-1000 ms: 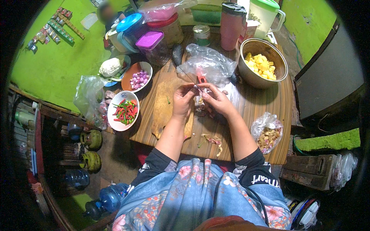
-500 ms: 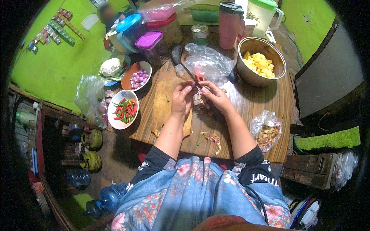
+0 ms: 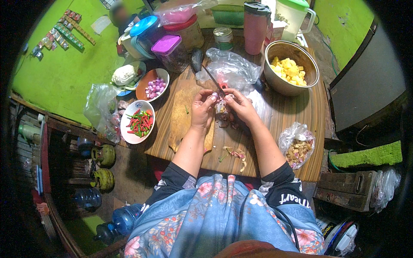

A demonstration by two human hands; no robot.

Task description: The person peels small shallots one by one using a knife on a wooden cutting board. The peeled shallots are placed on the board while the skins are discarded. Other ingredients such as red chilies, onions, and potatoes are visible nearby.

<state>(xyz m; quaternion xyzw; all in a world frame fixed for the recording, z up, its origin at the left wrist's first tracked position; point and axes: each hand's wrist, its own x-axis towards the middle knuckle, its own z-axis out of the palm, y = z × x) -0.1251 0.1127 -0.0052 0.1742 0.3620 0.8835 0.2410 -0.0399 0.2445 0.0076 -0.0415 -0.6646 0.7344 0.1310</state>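
Over the middle of the wooden table, my left hand [image 3: 202,111] is closed around a small purple shallot [image 3: 214,95], held at the fingertips. Close beside it, my right hand [image 3: 241,106] has its fingers pinched together; what they hold is too small to make out. Thin shallot skins [image 3: 223,112] lie beneath and between my hands. Just beyond my fingers lies a black ladle [image 3: 197,59], its handle running toward my right fingertips. A wooden cutting board [image 3: 183,101] is under my left forearm. Whole shallots [image 3: 154,88] fill part of a brown bowl [image 3: 142,91].
Red and green chilies [image 3: 140,123] sit in a white bowl to the left. A metal pot [image 3: 269,81] holds yellow chunks at the right. Nearer stands a clear bag of peelings [image 3: 300,148]. Lidded tubs and a pink tumbler [image 3: 255,32] line the far side; a person [image 3: 122,21] is beyond.
My left fingers have shifted slightly, so the shallot shows more plainly. My hands have drawn a little apart. The bowls, pot and bags stay in place.
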